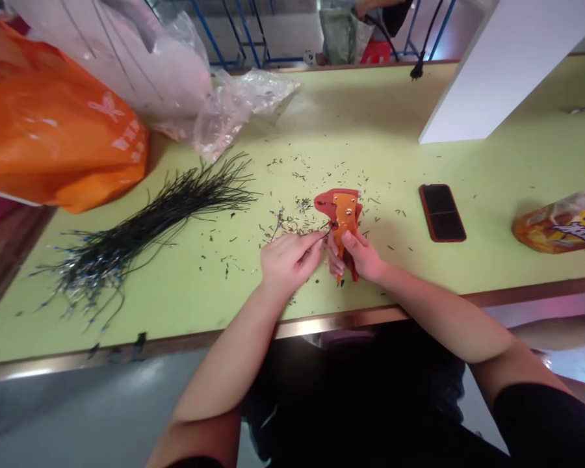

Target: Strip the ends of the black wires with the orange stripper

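Observation:
An orange and red wire stripper (345,209) is gripped by my right hand (358,255), its head pointing away from me over the table. Beside it, my left hand (292,258) pinches a thin black wire (324,236) whose end reaches the tool's side. Whether the jaws are closed on the wire I cannot make out. Short black insulation scraps (299,224) lie scattered around both hands. To the left rests a large bundle of black wires (146,224), with blue and silvery ends toward the table's front left.
A phone (442,213) and a snack packet (560,224) lie on the right. An orange bag (58,123) and clear plastic (238,107) occupy the back left. A white post (497,71) rises at the back right. Beyond the table is another person's arm (370,8).

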Demonstrator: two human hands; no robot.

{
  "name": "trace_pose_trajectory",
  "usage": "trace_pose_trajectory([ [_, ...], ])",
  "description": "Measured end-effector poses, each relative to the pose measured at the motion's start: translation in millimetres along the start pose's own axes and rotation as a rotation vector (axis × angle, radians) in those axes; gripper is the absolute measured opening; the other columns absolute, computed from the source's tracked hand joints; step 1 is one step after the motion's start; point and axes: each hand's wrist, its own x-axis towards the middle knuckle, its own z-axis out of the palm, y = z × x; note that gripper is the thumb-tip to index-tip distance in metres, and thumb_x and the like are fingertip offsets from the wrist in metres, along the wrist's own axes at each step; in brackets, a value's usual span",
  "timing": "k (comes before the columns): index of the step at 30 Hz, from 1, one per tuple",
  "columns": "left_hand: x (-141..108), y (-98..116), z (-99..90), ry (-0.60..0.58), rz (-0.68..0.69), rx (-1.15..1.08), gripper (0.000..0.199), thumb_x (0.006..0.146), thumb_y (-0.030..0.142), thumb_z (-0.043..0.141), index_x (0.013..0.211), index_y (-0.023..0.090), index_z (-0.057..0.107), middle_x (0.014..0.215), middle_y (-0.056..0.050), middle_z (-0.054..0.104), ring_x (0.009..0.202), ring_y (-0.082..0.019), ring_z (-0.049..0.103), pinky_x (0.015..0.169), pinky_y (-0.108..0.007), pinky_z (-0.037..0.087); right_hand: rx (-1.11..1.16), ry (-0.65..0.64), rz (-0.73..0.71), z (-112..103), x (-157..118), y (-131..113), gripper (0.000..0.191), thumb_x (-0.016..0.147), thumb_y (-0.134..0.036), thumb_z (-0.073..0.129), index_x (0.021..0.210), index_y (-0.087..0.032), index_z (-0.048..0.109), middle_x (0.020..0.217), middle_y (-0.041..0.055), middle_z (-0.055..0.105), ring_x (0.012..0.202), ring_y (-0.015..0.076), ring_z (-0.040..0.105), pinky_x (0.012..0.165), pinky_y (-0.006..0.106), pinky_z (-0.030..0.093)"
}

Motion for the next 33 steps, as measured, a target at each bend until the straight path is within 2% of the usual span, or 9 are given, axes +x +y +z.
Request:
trace_pose_trajectory([
  [9, 1.4, 2.2, -0.8, 0.035, 0.046, -0.009, 0.012, 0.102, 0.021, 0.069, 0.101, 0.020, 0.081, 0.062, 0.004, 0.072, 0.051, -0.009, 0.060, 0.055, -0.022, 0.045, 0.021, -0.015, 0.032, 2.4, -2.7, -5.6, 0.063, 0.091, -0.081, 0.070, 0.076, -0.022, 0.052, 0.053, -0.0094, 0.048, 0.042, 0.0091, 0.047, 0.050, 0.026, 0.052],
  [16, 1.6, 3.4, -0.8, 0.057, 0.055, -0.030, 0.011, 0.100, 0.019, 0.070, 0.101, 0.022, 0.081, 0.063, 0.004, 0.073, 0.050, -0.008, 0.059, 0.053, -0.022, 0.045, -0.011, -0.040, 0.001, 2.1, -3.5, -6.4, 0.061, 0.095, -0.078, 0.067, 0.076, -0.023, 0.050, 0.052, -0.0103, 0.045, 0.041, 0.0086, 0.044, 0.047, 0.024, 0.050],
  [22, 2.2, 2.8, 1.4, 0.091, 0.057, 0.002, 0.014, 0.103, 0.023, 0.068, 0.096, 0.022, 0.080, 0.059, 0.005, 0.068, 0.048, -0.008, 0.058, 0.052, -0.022, 0.045, -0.018, -0.067, -0.038, -4.9, 0.0, 0.2, 0.061, 0.095, -0.081, 0.064, 0.084, -0.021, 0.059, 0.065, -0.0027, 0.060, 0.056, 0.0149, 0.063, 0.060, 0.030, 0.062],
  [27, 1.5, 2.0, 2.7, 0.125, 0.064, -0.020, 0.010, 0.101, 0.019, 0.070, 0.097, 0.022, 0.078, 0.058, 0.006, 0.067, 0.047, -0.008, 0.057, 0.053, -0.021, 0.047, -0.020, -0.093, -0.058, -5.5, 0.4, -1.3, 0.071, 0.096, -0.088, 0.052, 0.093, -0.018, 0.067, 0.072, 0.0038, 0.066, 0.068, 0.0191, 0.070, 0.059, 0.028, 0.061],
  [33, 1.8, 3.2, 2.1, 0.116, 0.050, -0.064, 0.014, 0.103, 0.014, 0.066, 0.104, 0.024, 0.076, 0.062, 0.007, 0.074, 0.047, -0.007, 0.061, 0.056, -0.021, 0.051, -0.033, -0.072, -0.043, -2.4, 0.2, -5.2, 0.081, 0.093, -0.094, 0.046, 0.098, -0.017, 0.071, 0.074, 0.0061, 0.069, 0.075, 0.0214, 0.074, 0.064, 0.029, 0.063],
])
